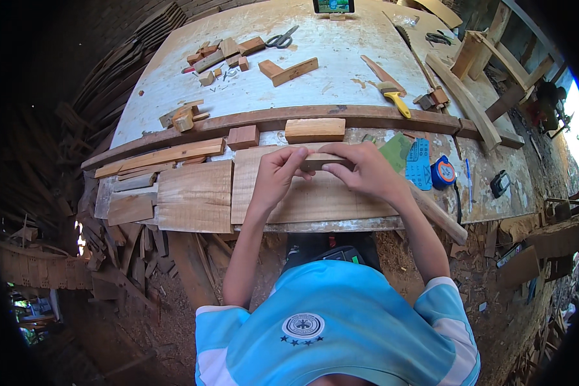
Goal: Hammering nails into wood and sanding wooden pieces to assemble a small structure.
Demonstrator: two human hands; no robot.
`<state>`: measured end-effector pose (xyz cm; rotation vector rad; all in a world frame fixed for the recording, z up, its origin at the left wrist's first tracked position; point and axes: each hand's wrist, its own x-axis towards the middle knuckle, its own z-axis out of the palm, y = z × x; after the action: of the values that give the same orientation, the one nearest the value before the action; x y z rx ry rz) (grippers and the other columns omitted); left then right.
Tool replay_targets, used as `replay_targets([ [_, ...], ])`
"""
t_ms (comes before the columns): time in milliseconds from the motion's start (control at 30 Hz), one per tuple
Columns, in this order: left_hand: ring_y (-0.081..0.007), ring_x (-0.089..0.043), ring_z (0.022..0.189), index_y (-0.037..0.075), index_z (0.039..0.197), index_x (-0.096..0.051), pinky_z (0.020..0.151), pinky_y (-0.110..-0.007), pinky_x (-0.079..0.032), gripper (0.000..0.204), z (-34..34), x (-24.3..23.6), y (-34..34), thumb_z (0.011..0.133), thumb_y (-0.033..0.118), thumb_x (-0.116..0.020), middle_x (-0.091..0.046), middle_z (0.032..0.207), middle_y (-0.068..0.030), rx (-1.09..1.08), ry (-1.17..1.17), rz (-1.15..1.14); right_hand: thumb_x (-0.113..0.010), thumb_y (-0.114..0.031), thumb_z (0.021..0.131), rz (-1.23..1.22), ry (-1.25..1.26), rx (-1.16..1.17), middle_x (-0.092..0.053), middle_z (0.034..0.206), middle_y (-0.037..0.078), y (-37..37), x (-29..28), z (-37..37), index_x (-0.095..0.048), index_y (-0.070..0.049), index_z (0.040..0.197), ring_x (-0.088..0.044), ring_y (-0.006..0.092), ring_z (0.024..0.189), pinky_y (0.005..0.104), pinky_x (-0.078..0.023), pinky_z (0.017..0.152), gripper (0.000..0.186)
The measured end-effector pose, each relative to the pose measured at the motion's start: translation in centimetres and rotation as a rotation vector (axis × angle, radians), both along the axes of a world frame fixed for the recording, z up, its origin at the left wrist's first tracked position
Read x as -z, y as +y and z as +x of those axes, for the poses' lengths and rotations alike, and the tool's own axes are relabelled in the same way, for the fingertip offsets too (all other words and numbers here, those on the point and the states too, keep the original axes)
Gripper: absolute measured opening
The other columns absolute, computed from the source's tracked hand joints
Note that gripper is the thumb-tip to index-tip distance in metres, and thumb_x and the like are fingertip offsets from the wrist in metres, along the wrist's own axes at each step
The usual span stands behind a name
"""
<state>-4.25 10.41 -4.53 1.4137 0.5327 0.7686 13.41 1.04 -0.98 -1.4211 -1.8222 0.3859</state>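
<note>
Between my two hands, above a wide pale wooden board [283,198], is a small flat piece of wood [321,159]. My left hand [278,175] pinches its left end between thumb and fingers. My right hand [367,168] grips the right end, thumb below and fingers over the top. Just beyond my hands lies a light rectangular wood block [315,130], with a reddish block [243,137] to its left. Beside my right hand are a green sheet [395,151] and a blue sandpaper sheet [418,164]. My fingers hide part of the held piece.
A long wooden beam [270,119] crosses the bench. Beyond it lie scissors [282,37], a joined wood piece [289,71], a yellow-handled brush [395,100] and several offcuts. A blue tape measure [442,172] and a pen [468,183] lie at right; another board [195,196] sits left.
</note>
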Motion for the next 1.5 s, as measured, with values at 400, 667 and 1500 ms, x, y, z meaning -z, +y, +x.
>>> replay_targets([
  [400,-0.0105,-0.058,0.052,0.0,0.077,-0.062,0.055,-0.022,-0.051,0.035,0.1,0.1,0.2,0.093,0.03,-0.055,-0.062,0.068,-0.0066,0.082,0.084,-0.303,-0.067,-0.019,0.079,-0.282,0.207,-0.032,-0.067,0.074,0.011,0.4,0.0,0.7,-0.065,-0.003,0.1,-0.062,0.0174,0.059,0.0273,-0.047,0.059,0.026],
  [667,-0.0126,-0.059,0.053,-0.002,0.083,-0.061,0.053,-0.022,-0.05,0.034,-0.1,-0.1,-0.3,0.094,0.029,-0.053,-0.063,0.069,-0.0077,0.125,0.091,-0.496,-0.069,-0.021,0.079,-0.207,0.113,-0.045,-0.065,0.072,0.014,-0.1,0.5,0.9,-0.065,-0.003,0.098,-0.062,0.0198,0.062,0.0295,-0.046,0.059,0.027],
  [1500,-0.0073,-0.049,0.048,0.003,0.075,-0.061,0.045,-0.02,-0.04,0.036,0.5,-0.7,-0.2,0.094,0.032,-0.051,-0.058,0.061,-0.0026,0.12,0.211,-0.301,-0.069,-0.018,0.077,-0.016,0.073,0.009,-0.067,0.085,0.016,-0.8,1.0,0.4,-0.065,-0.001,0.101,-0.065,0.026,0.073,0.0323,-0.049,0.068,0.029],
])
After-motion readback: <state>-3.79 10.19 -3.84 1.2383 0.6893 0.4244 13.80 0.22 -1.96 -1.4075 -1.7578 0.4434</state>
